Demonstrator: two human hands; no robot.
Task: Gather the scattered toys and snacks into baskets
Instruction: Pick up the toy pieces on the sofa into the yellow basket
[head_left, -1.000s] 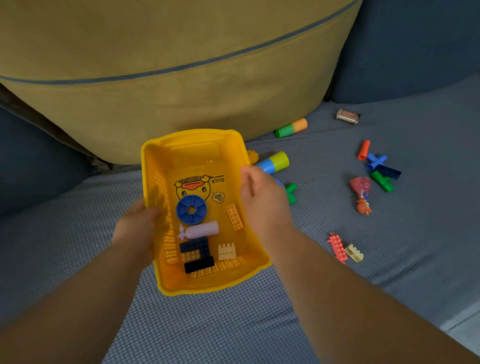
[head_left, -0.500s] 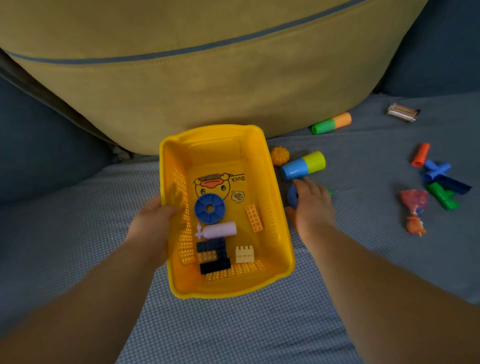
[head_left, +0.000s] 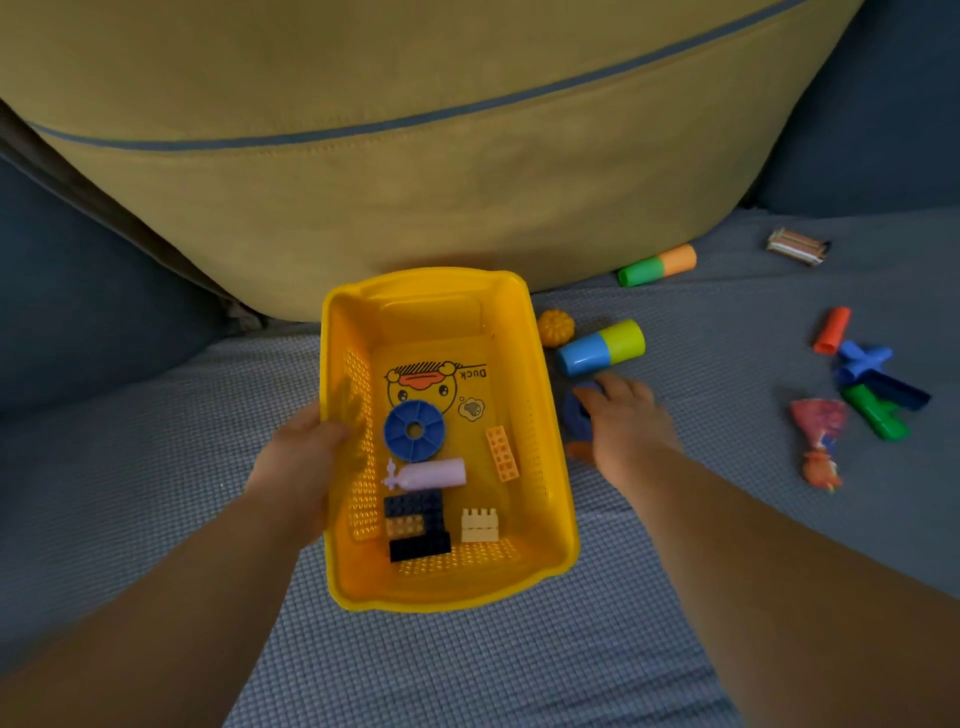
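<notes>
My left hand (head_left: 301, 462) holds the left wall of a yellow basket (head_left: 441, 597) on the grey sofa seat, with fingers inside the wall. In the basket lie a blue disc (head_left: 414, 430), a pink bottle toy (head_left: 431, 474), an orange brick (head_left: 502, 453), dark blue bricks (head_left: 415, 525) and a cream brick (head_left: 479, 525). Just right of the basket, my right hand (head_left: 623, 421) curls its fingers over a blue ring toy (head_left: 574, 410); a small orange piece (head_left: 579, 449) shows beneath it.
A blue and green cylinder (head_left: 602, 347) and an orange pumpkin toy (head_left: 556, 327) lie beyond my right hand. Farther right are a green-orange tube (head_left: 657, 265), a snack wrapper (head_left: 797, 246), an orange tube (head_left: 832, 330), blue and green pieces (head_left: 875, 400) and a red wrapped sweet (head_left: 818, 431). A yellow cushion (head_left: 415, 156) stands behind.
My right hand left the basket's right wall, moved right to the sofa seat, and closed over the blue ring toy. My left hand keeps hold of the basket.
</notes>
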